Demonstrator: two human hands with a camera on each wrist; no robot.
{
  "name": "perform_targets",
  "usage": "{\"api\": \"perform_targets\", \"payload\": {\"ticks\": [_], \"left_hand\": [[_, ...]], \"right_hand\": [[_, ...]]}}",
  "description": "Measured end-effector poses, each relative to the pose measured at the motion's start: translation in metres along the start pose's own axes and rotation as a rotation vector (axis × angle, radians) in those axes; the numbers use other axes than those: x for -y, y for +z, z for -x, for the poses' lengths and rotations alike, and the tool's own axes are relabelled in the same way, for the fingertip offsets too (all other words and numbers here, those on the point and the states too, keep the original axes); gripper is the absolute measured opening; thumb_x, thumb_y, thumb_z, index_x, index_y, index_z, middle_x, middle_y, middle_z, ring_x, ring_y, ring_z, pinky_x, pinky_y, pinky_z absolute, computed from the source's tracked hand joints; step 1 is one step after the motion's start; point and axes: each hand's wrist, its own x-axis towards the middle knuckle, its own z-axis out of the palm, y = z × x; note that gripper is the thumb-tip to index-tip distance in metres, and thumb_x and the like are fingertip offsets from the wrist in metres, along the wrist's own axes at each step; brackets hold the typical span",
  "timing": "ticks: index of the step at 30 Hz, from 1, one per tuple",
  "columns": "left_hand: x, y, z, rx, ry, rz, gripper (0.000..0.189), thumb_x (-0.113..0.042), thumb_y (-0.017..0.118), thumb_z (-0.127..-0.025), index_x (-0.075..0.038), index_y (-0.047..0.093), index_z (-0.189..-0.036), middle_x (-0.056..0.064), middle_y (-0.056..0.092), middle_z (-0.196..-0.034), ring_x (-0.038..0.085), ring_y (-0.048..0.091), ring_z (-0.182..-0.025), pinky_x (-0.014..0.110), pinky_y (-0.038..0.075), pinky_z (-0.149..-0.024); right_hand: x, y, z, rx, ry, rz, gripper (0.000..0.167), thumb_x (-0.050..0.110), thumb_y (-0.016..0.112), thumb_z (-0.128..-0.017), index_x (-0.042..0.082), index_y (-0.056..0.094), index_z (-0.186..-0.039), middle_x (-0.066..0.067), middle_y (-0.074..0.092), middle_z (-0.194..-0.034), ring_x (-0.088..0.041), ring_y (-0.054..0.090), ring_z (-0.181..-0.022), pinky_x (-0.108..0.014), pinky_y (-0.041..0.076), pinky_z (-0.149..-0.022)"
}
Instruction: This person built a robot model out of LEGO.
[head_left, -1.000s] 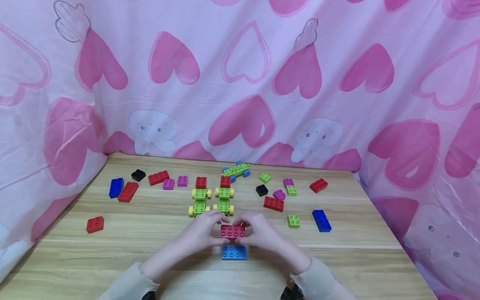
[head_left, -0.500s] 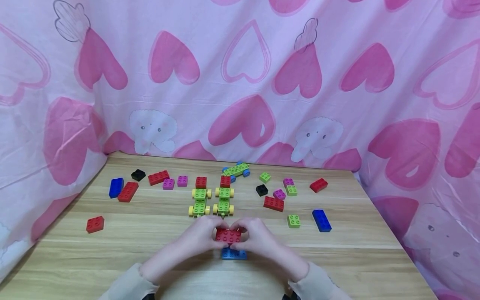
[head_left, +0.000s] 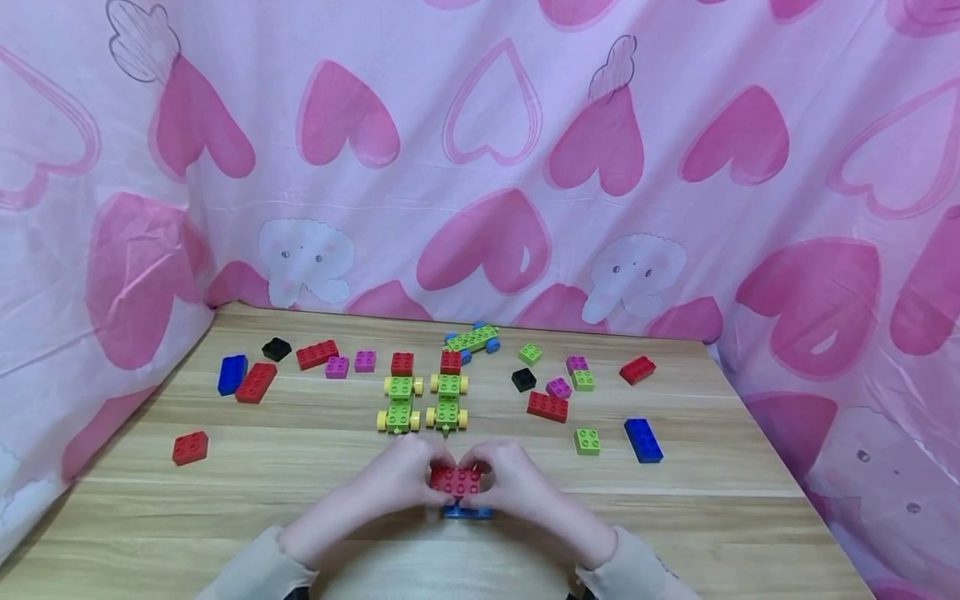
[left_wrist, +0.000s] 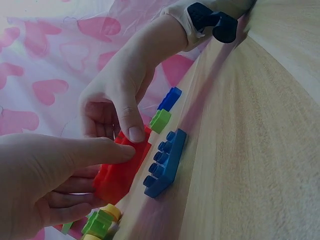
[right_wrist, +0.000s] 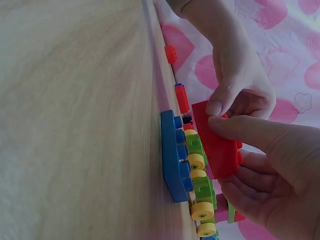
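A red brick (head_left: 455, 480) with two rows of studs is held between both hands. My left hand (head_left: 408, 468) pinches its left end, thumb on the near side, as the left wrist view shows. On the opposite end, my right hand (head_left: 513, 477) grips it with thumb and curled fingers. A blue brick (left_wrist: 166, 162) lies on the table with its studs up, apart from the red one. In the head view the hands and red brick partly cover this blue brick (head_left: 468, 512).
Two green wheeled bases (head_left: 400, 408) with yellow wheels stand beyond the hands, small red bricks behind them. A green base with blue wheels (head_left: 472, 339) is farther back. Loose bricks lie to both sides, including a dark blue brick (head_left: 643, 441) and a red brick (head_left: 191, 448).
Both hands have brought the red brick slightly toward the person and to the left. It now covers more of the blue brick. The other bricks have stayed put.
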Motion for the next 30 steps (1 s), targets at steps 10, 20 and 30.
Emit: {"api": "perform_targets", "payload": {"ticks": [10,20,30], "left_hand": [[0.002,0.001,-0.001,0.054,0.023,-0.048,0.03,-0.022,0.088,-0.066,-0.011,0.078,-0.091,-0.007,0.069,-0.079,-0.001,0.054,-0.072,0.014,0.046,-0.064],[0.003,0.001,-0.001,0.086,0.02,-0.036,0.03,-0.022,0.088,-0.064,-0.012,0.078,-0.089,-0.007,0.071,-0.079,-0.002,0.055,-0.072,0.016,0.046,-0.066],[0.004,-0.002,0.001,0.113,-0.008,-0.018,0.029,-0.022,0.089,-0.061,-0.012,0.076,-0.086,-0.012,0.064,-0.072,0.0,0.05,-0.065,0.016,0.043,-0.059]], "right_hand": [[0.0,0.002,0.002,0.022,-0.018,0.015,0.034,0.017,0.087,-0.069,0.011,0.072,-0.098,0.004,0.072,-0.091,0.002,0.06,-0.081,-0.016,0.051,-0.075],[-0.005,0.001,0.003,0.067,-0.01,0.02,0.044,0.026,0.089,-0.067,0.011,0.071,-0.105,0.005,0.072,-0.096,0.003,0.06,-0.085,-0.016,0.051,-0.079],[-0.016,0.001,0.004,0.152,-0.013,0.045,0.051,0.029,0.09,-0.065,0.012,0.071,-0.11,0.007,0.071,-0.102,0.001,0.06,-0.093,-0.02,0.051,-0.087]]}}
